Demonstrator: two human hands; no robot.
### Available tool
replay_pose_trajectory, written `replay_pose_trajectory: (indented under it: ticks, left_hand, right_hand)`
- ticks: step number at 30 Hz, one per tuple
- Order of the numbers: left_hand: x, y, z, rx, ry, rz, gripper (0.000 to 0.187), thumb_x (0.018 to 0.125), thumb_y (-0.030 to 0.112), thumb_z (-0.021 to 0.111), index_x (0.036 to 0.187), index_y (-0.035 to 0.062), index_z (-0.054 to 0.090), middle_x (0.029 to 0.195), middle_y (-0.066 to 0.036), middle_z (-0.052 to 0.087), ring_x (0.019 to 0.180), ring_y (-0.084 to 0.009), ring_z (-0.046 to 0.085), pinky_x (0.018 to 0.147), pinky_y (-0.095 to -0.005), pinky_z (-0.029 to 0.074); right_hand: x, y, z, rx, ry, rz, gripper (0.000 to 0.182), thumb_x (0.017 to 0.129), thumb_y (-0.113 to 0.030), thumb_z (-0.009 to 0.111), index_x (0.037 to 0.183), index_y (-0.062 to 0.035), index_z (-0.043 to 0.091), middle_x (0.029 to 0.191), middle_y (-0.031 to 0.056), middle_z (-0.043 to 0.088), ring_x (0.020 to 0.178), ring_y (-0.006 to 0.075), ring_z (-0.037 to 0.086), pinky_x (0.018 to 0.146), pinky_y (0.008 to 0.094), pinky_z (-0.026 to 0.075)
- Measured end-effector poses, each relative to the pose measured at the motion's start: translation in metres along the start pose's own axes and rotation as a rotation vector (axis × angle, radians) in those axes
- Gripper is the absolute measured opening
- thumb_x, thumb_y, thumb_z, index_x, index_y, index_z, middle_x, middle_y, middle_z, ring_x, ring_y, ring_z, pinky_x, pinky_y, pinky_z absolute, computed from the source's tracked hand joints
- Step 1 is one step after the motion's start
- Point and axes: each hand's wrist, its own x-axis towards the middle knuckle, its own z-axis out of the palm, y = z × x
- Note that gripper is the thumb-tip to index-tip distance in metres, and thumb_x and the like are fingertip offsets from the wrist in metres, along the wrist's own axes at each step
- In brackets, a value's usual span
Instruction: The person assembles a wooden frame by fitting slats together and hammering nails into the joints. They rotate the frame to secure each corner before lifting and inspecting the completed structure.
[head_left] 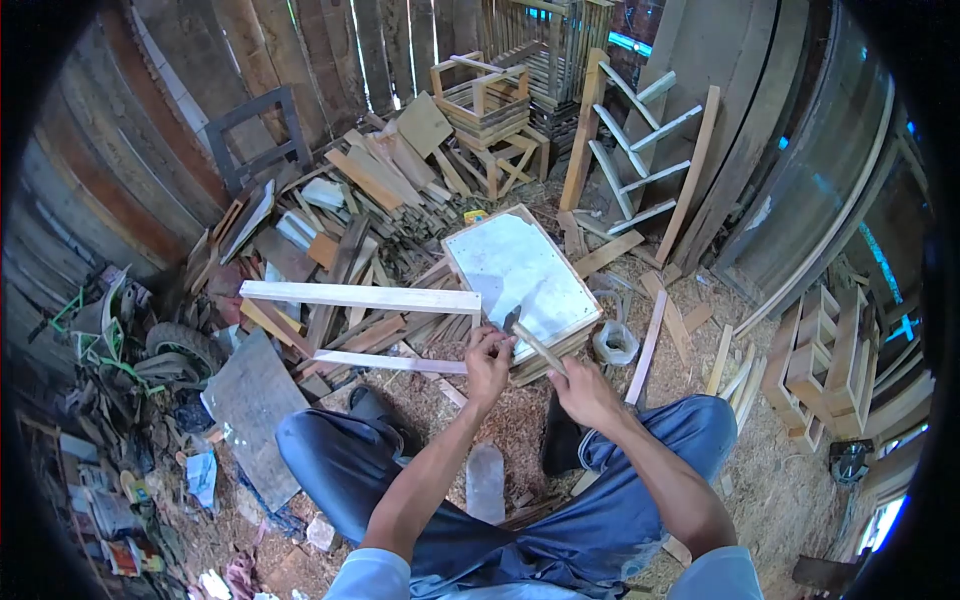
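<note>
My right hand (pixel 585 388) is closed around the wooden handle of a hammer (pixel 540 348). The dark hammer head is just above the fingertips of my left hand (pixel 487 362). That left hand is closed at the near right corner of a pale wooden frame (pixel 370 297), where a short crosspiece meets the lower strip. Whether its fingertips also pinch something small, such as a nail, is too fine to make out. Beneath the hammer head lies a white-topped wooden block (pixel 520 270), which the frame's right end adjoins.
A clear plastic tub (pixel 615 343) stands right of the block. A plastic bottle (pixel 486 485) lies between my legs. Scrap wood (pixel 390 170) is heaped behind, beside a slatted crate (pixel 480 105). A branched wooden rack (pixel 640 150) leans at the back; wooden box frames (pixel 820 360) stand right.
</note>
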Motion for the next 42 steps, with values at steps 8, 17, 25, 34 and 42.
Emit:
replay_pose_trajectory:
  ticks: [8,17,25,34,42]
  left_hand:
    - [0.020,0.053,-0.030,0.317,-0.330,-0.013,0.014,0.081,0.004,0.067,0.095,0.0034,0.069,0.086,-0.013,0.068,0.072,-0.0232,0.066,0.065,-0.0323,0.051]
    - [0.121,0.147,-0.097,0.385,-0.357,0.238,0.009,0.081,0.004,0.069,0.089,-0.0004,0.069,0.075,-0.007,0.063,0.062,-0.0136,0.057,0.059,-0.0276,0.045]
    - [0.118,0.127,-0.099,0.345,-0.265,0.184,0.007,0.082,-0.001,0.067,0.089,-0.0024,0.068,0.076,-0.007,0.063,0.064,-0.0103,0.059,0.058,-0.0246,0.045]
    - [0.120,0.110,-0.097,-0.035,-0.347,-0.118,0.011,0.091,0.008,0.065,0.097,-0.0012,0.066,0.086,-0.004,0.068,0.071,-0.0091,0.060,0.067,-0.0234,0.047]
    - [0.134,0.072,-0.086,0.413,-0.356,0.151,0.013,0.096,0.014,0.055,0.097,0.0012,0.059,0.083,-0.014,0.067,0.078,-0.0244,0.065,0.071,-0.0355,0.049]
  right_hand:
    - [0.055,-0.021,-0.029,0.234,0.240,-0.154,0.027,0.086,-0.028,0.066,0.087,-0.0011,0.064,0.069,0.0193,0.062,0.066,0.0342,0.063,0.061,0.0420,0.047]
    - [0.111,-0.091,-0.061,0.416,0.038,-0.206,0.030,0.083,-0.027,0.065,0.087,0.0028,0.066,0.075,0.0231,0.066,0.074,0.0368,0.067,0.068,0.0438,0.051]
    - [0.126,-0.115,-0.036,0.431,0.005,-0.123,0.034,0.083,-0.025,0.065,0.098,0.0058,0.066,0.090,0.0283,0.066,0.088,0.0404,0.067,0.079,0.0447,0.054]
    - [0.128,-0.105,-0.048,0.652,-0.165,-0.036,0.034,0.086,-0.028,0.068,0.095,0.0046,0.066,0.094,0.0235,0.068,0.086,0.0360,0.068,0.073,0.0422,0.054]
    - [0.117,-0.058,0.014,0.479,0.192,-0.128,0.029,0.078,-0.017,0.072,0.094,-0.0010,0.054,0.086,0.0184,0.068,0.077,0.0355,0.066,0.070,0.0404,0.052]
